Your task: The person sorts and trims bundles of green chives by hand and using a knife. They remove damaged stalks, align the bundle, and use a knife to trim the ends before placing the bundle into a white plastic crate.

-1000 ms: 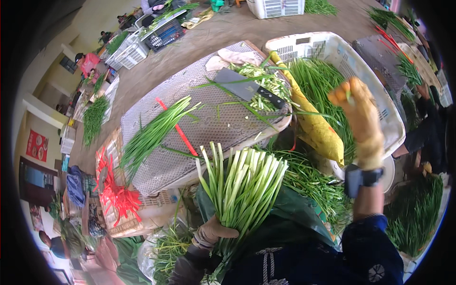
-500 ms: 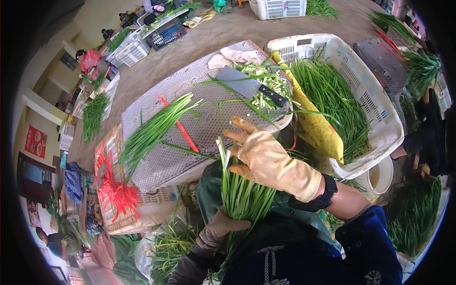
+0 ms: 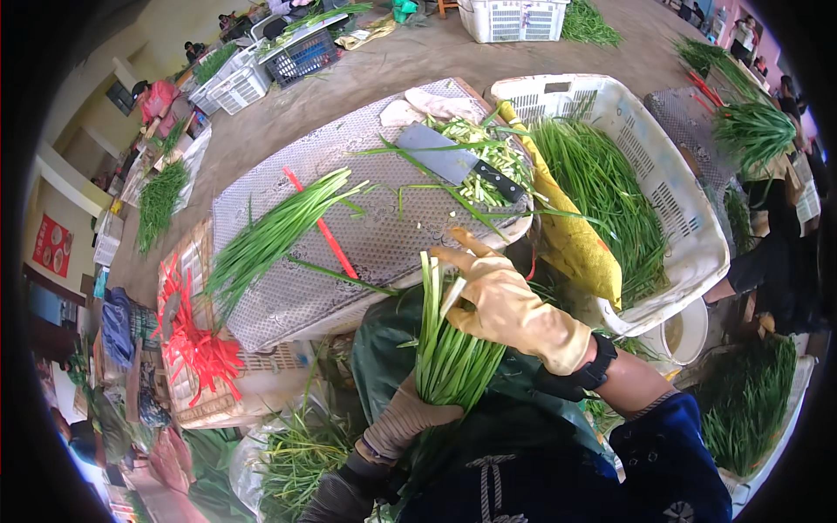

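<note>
My left hand point(image 3: 411, 417), in a greyish-beige knit glove, is wrapped round a bunch of green garlic chives point(image 3: 460, 364) above my lap, white stalk ends pointing up. My right hand point(image 3: 514, 314), in a cream rubber glove, is at the top of that bunch with fingers bent and apart. One pale stalk leans close to its thumb; whether they touch I cannot tell. Ahead, another bunch of chives point(image 3: 279, 228) lies on the patterned board point(image 3: 392, 248) across a red strip point(image 3: 321, 225). A cleaver point(image 3: 445, 155) rests by chopped chive ends point(image 3: 488, 179).
A white crate point(image 3: 693, 227) full of chives, with a yellow sack point(image 3: 571, 235) over its edge, stands at right. Red strips point(image 3: 199, 353) hang at the board's left. Loose chives point(image 3: 305, 466) lie by my left arm. A pale bucket point(image 3: 684, 336) is below the crate.
My right hand's fingers have bent in closer to the stalk ends, and one stalk now leans toward its thumb. My left hand keeps its hold. The whole view has shifted slightly.
</note>
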Demonstrator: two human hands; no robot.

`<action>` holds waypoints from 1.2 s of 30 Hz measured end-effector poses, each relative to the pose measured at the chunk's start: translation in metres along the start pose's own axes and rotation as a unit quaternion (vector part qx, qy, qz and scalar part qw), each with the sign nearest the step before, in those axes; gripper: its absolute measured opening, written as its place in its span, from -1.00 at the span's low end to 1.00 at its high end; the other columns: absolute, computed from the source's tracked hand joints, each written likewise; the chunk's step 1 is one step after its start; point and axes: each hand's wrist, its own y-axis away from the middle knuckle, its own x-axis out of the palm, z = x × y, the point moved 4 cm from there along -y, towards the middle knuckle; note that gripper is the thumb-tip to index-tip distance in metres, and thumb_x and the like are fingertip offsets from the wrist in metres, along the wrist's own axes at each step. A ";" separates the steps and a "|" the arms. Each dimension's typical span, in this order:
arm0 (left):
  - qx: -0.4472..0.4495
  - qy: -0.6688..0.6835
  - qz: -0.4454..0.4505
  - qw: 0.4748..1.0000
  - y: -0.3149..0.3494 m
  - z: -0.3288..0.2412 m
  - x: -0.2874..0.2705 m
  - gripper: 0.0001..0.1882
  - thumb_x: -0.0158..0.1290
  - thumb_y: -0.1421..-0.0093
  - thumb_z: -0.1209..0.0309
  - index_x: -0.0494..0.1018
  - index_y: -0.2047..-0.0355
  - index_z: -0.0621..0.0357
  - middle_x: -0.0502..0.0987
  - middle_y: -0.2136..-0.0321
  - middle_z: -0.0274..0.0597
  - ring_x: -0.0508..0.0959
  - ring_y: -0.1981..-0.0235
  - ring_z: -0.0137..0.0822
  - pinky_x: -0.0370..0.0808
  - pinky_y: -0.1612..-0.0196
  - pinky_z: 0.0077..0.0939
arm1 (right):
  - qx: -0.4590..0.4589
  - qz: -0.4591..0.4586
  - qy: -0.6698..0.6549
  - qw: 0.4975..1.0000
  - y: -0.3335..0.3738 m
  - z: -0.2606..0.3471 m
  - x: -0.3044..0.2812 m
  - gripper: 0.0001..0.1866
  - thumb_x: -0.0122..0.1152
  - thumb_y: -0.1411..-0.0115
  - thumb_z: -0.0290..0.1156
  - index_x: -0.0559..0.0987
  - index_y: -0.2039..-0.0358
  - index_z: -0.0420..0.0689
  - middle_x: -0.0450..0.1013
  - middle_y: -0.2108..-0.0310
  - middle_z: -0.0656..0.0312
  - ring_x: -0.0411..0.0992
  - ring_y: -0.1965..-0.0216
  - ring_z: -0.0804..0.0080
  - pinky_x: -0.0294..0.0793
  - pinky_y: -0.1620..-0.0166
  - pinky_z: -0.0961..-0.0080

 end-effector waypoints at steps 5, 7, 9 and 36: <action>0.026 -0.049 -0.017 0.998 -0.003 0.003 -0.001 -0.03 0.44 0.09 0.50 0.21 -0.34 0.22 0.55 -0.07 -0.23 0.53 -0.09 -0.40 0.47 -0.20 -0.44 | 0.032 -0.082 -0.047 0.995 0.019 0.021 -0.055 -0.81 0.37 0.16 -0.68 0.63 0.47 -0.19 0.42 -0.24 -0.06 0.16 -0.44 -0.19 0.26 -0.40 0.03; 0.034 -0.085 -0.029 0.995 -0.005 0.006 -0.001 0.02 0.46 0.10 0.45 0.17 -0.35 0.26 0.55 -0.08 -0.19 0.53 -0.10 -0.39 0.46 -0.20 -0.44 | 0.016 -0.139 -0.040 0.989 0.020 0.031 -0.087 -0.84 0.30 0.09 -0.70 0.60 0.45 -0.19 0.44 -0.22 -0.03 0.26 -0.38 -0.20 0.32 -0.35 -0.01; 0.035 -0.128 -0.041 0.990 -0.007 0.010 0.000 0.06 0.47 0.11 0.40 0.14 -0.36 0.29 0.56 -0.08 -0.15 0.53 -0.11 -0.37 0.46 -0.21 -0.44 | 0.025 -0.182 -0.039 0.982 0.016 0.035 -0.106 -0.81 0.28 0.05 -0.71 0.60 0.39 -0.19 0.45 -0.21 0.00 0.32 -0.33 -0.19 0.35 -0.33 -0.01; 0.039 0.029 0.017 0.999 -0.004 -0.004 -0.006 -0.22 0.38 0.06 0.60 0.41 -0.24 0.21 0.61 -0.03 -0.26 0.57 -0.03 -0.38 0.49 -0.16 -0.43 | 0.180 -0.024 -0.445 0.877 0.114 0.005 -0.112 -0.66 0.14 -0.42 -0.19 0.60 0.32 -0.23 0.59 0.11 -0.09 0.51 -0.09 -0.05 0.42 -0.20 0.00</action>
